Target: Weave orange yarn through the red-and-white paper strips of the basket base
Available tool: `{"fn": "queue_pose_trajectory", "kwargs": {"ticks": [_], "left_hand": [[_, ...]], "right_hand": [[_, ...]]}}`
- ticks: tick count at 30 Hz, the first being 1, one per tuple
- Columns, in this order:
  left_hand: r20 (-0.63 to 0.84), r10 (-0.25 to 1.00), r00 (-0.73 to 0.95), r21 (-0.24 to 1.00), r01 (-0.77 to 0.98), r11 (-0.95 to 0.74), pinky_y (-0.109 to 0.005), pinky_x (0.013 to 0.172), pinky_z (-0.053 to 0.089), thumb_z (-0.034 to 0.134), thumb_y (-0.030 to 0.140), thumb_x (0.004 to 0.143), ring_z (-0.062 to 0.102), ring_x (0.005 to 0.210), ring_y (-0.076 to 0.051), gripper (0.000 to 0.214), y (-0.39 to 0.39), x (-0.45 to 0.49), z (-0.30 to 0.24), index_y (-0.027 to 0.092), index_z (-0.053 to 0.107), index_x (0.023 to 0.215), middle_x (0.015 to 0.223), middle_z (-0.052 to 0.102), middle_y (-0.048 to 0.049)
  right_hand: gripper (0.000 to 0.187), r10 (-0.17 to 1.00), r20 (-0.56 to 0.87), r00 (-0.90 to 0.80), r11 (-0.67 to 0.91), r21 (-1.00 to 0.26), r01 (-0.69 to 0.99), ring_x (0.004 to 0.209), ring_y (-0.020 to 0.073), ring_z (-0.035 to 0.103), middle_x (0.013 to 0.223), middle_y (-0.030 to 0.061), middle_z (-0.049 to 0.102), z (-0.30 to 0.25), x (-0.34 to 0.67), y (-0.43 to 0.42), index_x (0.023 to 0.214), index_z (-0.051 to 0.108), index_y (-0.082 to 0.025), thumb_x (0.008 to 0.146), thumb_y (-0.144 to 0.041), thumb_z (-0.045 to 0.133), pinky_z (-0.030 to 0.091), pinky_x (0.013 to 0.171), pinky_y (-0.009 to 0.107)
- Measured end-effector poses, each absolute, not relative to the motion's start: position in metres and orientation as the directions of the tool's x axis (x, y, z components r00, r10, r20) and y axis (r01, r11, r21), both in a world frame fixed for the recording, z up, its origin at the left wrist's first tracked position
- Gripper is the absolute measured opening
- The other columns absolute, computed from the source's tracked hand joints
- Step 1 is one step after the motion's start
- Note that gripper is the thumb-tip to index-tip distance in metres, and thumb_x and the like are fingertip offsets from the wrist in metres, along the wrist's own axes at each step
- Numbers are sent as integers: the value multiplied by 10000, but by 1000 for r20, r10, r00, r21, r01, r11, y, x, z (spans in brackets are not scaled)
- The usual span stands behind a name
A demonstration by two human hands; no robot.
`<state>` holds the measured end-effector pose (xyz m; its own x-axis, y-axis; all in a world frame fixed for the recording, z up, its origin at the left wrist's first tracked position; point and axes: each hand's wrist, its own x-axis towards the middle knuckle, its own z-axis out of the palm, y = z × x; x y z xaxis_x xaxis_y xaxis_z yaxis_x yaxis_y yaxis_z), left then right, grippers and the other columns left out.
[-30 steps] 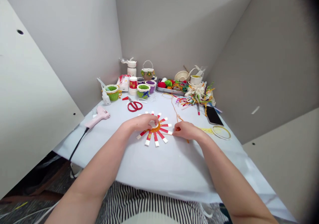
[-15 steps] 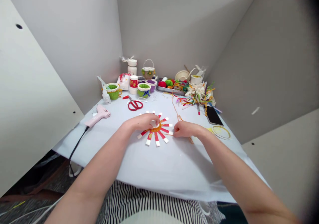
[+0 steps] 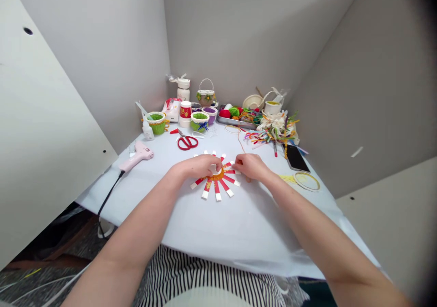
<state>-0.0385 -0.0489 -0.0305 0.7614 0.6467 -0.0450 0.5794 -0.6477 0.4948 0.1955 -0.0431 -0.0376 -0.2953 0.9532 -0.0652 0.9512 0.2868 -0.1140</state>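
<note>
Your left hand (image 3: 202, 165) grips the red-and-white paper sunburst (image 3: 217, 178); just to its right, your right hand (image 3: 251, 166) pinches orange yarn (image 3: 242, 146).

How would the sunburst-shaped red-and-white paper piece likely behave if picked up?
The paper piece is probably light, since it looks like mostly thin strips. Those strips may flex separately, as gaps divide their outer ends. The centre is likely stiffer, with orange yarn banded around it.
</note>
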Motion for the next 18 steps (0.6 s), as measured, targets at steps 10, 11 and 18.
{"fn": "queue_pose_trajectory", "kwargs": {"ticks": [10,11,18], "left_hand": [[-10,668,744,479,590,-650,-324,974,436,629,160,775,561,1097,-237,331,-57,-31,-28,217,637,1100,1143,642,-47],[-4,654,757,475,577,-664,-334,988,427,642,178,783,545,1114,-243,307,-58,-30,-29,215,645,1088,1141,631,-53],[-18,606,795,475,540,-695,-378,1051,379,644,195,835,491,1198,-260,237,-53,-27,-37,218,684,1067,1208,571,-71]], "right_hand": [[223,971,-9,-239,171,-674,719,624,129,519,750,9,647,-51,203,-37,923,644,-175,849,-375,578,383,608,241],[248,968,-76,-238,105,-740,665,579,118,480,717,-3,615,-45,211,-35,938,632,-172,836,-395,594,367,568,238],[273,986,-83,-144,-7,-885,465,493,98,304,547,-97,243,3,281,-9,881,558,-217,935,-478,497,415,620,263]]}}
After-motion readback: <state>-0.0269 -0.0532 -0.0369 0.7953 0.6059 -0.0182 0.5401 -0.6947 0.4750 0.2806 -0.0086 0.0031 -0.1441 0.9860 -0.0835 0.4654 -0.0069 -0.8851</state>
